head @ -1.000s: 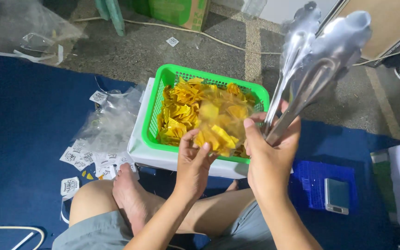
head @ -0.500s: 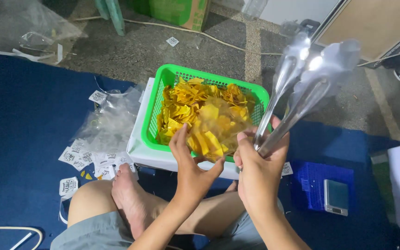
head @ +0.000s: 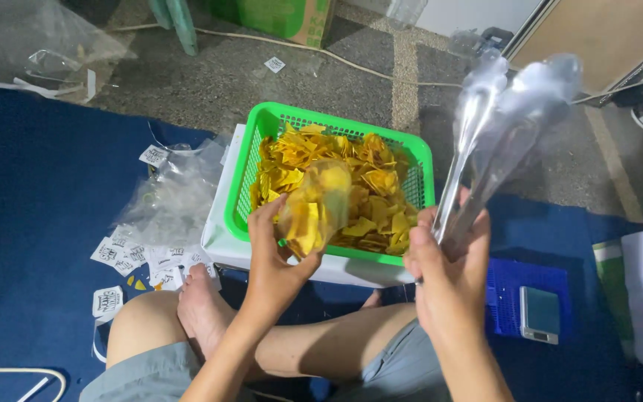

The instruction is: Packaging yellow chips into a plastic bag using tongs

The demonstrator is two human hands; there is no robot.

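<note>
My left hand [head: 273, 253] holds a small clear bag of yellow chips [head: 314, 208] upright over the near left part of a green basket [head: 258, 134]. The basket is heaped with loose yellow chips [head: 370, 190] and rests on a white tray [head: 221, 231]. My right hand [head: 448, 268] grips metal tongs [head: 496, 126] by their lower end, tips pointing up and away, to the right of the basket. The two hands are apart.
A pile of empty clear bags [head: 176, 193] and several small printed labels [head: 132, 253] lie left of the basket on the blue mat [head: 31, 223]. A small digital scale [head: 539, 314] sits on a blue crate lid [head: 504, 286] at right. My bare foot [head: 202, 309] is below the tray.
My left hand has carried the bag of chips leftward, away from my right hand. My right hand with the tongs has shifted slightly right; it no longer touches the bag.
</note>
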